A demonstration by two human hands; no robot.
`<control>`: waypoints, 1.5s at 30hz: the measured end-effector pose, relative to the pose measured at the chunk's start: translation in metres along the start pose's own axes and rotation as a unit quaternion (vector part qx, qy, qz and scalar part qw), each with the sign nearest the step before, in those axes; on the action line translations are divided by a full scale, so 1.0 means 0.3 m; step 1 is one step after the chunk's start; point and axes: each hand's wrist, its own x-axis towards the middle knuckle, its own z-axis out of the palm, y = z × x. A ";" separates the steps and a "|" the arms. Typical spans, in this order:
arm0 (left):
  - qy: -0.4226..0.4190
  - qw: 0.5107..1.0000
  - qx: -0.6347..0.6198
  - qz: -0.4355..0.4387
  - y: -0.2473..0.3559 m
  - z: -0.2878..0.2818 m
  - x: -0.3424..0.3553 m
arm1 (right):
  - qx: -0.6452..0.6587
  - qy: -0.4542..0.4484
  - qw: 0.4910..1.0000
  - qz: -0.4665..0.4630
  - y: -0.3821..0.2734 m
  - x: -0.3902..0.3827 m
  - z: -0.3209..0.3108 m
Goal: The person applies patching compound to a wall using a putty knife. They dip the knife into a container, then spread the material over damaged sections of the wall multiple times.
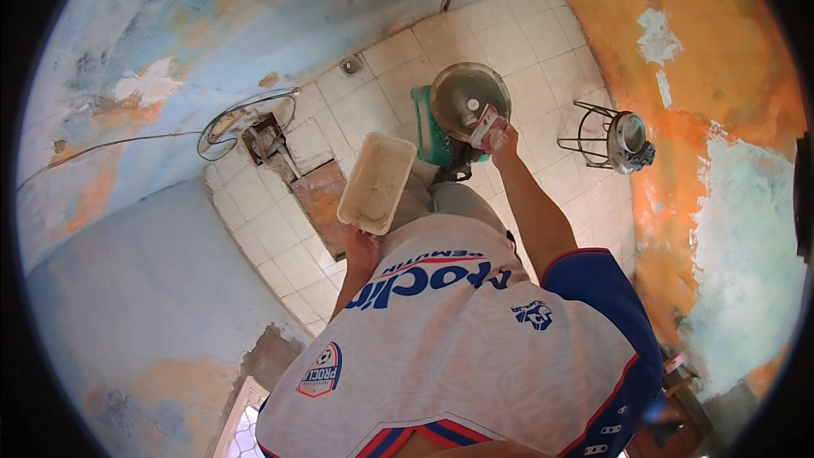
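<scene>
My left hand (362, 246) grips the near end of a shallow beige rectangular plastic tub (378, 180), smeared with grey residue inside. Its fingers are mostly hidden behind the tub. In my right hand (506, 141) is a small clear-and-pink plastic packet (486, 127), pinched at the right rim of a dark round basin (456, 99). A small pale round spot shows inside the basin. Beneath and beside it is a green plastic stool or container (428, 140), partly covered by the basin.
At the right, a black metal stool (585, 137) stands by a metal pot (629, 133). Left of me are a coiled cable (222, 134), a dirty box-like object (265, 137) and a brown board (322, 195) on the tiled floor (356, 114). Patchy painted walls (704, 42) enclose the room.
</scene>
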 end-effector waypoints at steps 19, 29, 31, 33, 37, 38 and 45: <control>0.038 0.998 -0.006 0.058 -0.227 0.235 0.308 | -0.579 0.175 0.794 -0.062 0.293 0.608 0.103; 0.061 0.997 -0.008 0.057 -0.314 0.331 0.274 | -0.721 -0.001 0.693 0.003 0.368 0.724 -0.007; 0.051 0.997 -0.005 0.061 -0.320 0.357 0.279 | -0.708 -0.018 0.705 0.042 0.365 0.772 -0.042; 0.053 0.996 0.000 0.069 -0.328 0.384 0.286 | -0.708 0.004 0.706 0.017 0.364 0.762 -0.046; 0.067 0.993 -0.008 0.092 -0.352 0.409 0.278 | -0.706 0.135 0.642 -0.266 0.354 0.622 0.028; 0.071 0.993 -0.009 0.096 -0.355 0.416 0.277 | -0.700 0.097 0.665 -0.240 0.345 0.610 0.032; 0.059 0.995 0.005 0.082 -0.348 0.436 0.281 | -0.762 -0.102 0.635 -0.073 0.463 0.766 -0.158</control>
